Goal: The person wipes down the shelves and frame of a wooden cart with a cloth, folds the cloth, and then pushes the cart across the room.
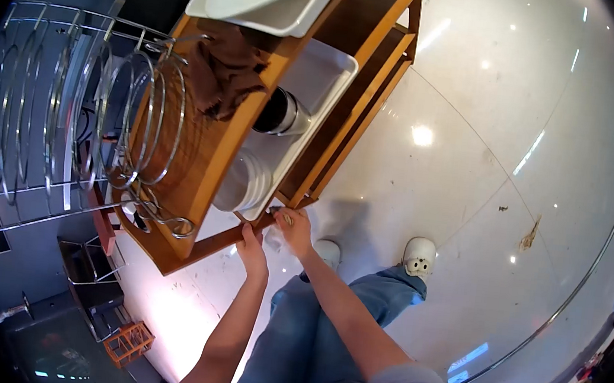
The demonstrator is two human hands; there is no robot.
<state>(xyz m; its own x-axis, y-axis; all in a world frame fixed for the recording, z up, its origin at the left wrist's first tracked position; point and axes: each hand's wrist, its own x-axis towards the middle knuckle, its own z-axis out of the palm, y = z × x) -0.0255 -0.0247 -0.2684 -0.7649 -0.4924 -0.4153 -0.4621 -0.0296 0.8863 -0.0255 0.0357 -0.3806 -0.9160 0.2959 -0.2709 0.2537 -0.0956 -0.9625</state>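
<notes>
A wooden serving cart [204, 244] with several shelves stands tilted across the view, in front of me. My left hand [252, 251] is closed on the near wooden edge of this cart, thumb on top and fingers mostly hidden. Just to the right, my right hand [294, 230] is curled into a fist at the corner of the same edge. What its fingers hold is hidden. On the shelf by my hands, a white tray [331, 78] carries stacked white bowls [248, 181] and a dark cup or jar [279, 111].
A brown cloth [222, 70] lies on the cart top, beside a white tub [295, 22] with a white plate. Chrome wire loops [153, 123] of a rack overhang the cart's left side. My white shoe [418, 257] stands on the glossy tiled floor [472, 186].
</notes>
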